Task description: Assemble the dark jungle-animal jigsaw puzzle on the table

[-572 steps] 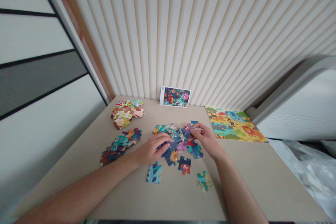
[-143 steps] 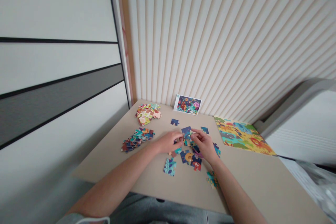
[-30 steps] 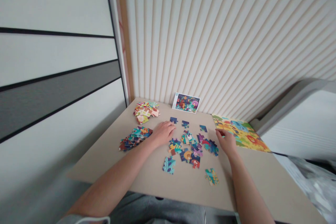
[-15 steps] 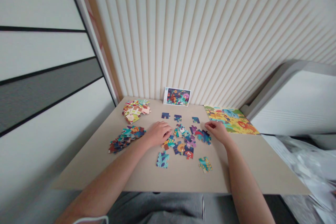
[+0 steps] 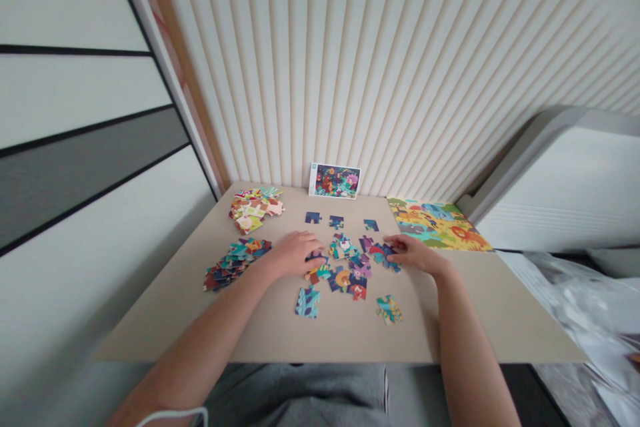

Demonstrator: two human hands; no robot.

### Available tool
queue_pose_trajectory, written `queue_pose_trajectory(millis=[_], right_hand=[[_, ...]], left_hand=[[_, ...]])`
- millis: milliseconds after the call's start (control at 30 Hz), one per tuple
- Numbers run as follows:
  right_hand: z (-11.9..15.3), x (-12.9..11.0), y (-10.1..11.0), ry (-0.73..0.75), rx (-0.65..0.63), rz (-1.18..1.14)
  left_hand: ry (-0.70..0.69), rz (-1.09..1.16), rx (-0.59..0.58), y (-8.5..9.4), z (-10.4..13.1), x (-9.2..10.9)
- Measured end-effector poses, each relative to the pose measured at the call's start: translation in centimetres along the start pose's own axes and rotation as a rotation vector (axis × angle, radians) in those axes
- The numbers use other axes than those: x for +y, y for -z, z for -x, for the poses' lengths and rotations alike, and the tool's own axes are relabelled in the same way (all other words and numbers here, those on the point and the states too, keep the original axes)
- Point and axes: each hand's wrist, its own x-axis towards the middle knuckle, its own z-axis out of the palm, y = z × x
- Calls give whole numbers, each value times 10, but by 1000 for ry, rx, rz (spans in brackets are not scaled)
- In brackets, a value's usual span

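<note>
My left hand [image 5: 295,255] rests left of the loose jigsaw pieces, its fingers curled round a dark blue puzzle piece [image 5: 316,256]. Across the group, my right hand [image 5: 415,253] has thumb and forefinger on another dark blue puzzle piece [image 5: 393,253], at the group's right side. Between the hands lie several pieces, among them a teal one with a white figure [image 5: 343,247] and an orange-and-blue one [image 5: 342,279]. Nearer me are a light blue leaf-patterned piece [image 5: 307,303] and a teal-and-yellow piece [image 5: 389,310].
A picture card [image 5: 335,181] leans upright against the pleated curtain [image 5: 320,67]. Three dark blue pieces, one of them here [image 5: 313,217], form a spaced row before it. Two piece piles [image 5: 256,208] [image 5: 235,263] lie left. A yellow animal puzzle [image 5: 440,225] lies back right.
My right hand has come down and slightly left, thumb and forefinger now on the dark blue piece. My left hand has shifted slightly left, with a dark blue piece now showing at its fingers.
</note>
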Motion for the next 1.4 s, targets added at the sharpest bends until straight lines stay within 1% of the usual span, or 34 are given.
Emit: queue_pose_trajectory(millis=[100, 200, 333, 467, 533, 600, 667, 733, 800, 900, 1033, 1200, 1400], right_hand=[[-2, 1, -1, -4, -22, -46], [-6, 1, -3, -23, -20, -12], [-10, 1, -4, -9, 89, 133], [-10, -2, -4, 12, 163, 233], [-10, -4, -4, 35, 216, 270], [-10, -7, -4, 62, 257, 306], [-11, -9, -3, 80, 275, 333], [-12, -10, -3, 92, 279, 340], [-13, -10, -4, 103, 283, 335], [-14, -9, -4, 116, 294, 337], [-14, -9, -3, 119, 320, 345], [-12, -9, -2, 118, 331, 333], [-13, -10, -2, 147, 337, 335]], left_hand=[[-16, 56, -46, 7, 4, -5], [-7, 97, -69, 8, 5, -8], [-3, 169, -66, 4, 3, -8], [8, 241, -72, 1, 1, -8], [62, 299, -50, 1, 1, -9], [146, 383, -5, 2, 2, -12], [228, 467, 63, 2, 2, -16], [289, 497, 143, 2, 3, -21], [339, 462, 203, 1, 3, -26], [360, 336, 210, -3, 3, -27], [305, 153, 195, -7, 2, -20], [246, -2, 166, -9, 3, -10], [180, -44, 159, -11, 1, -1]])
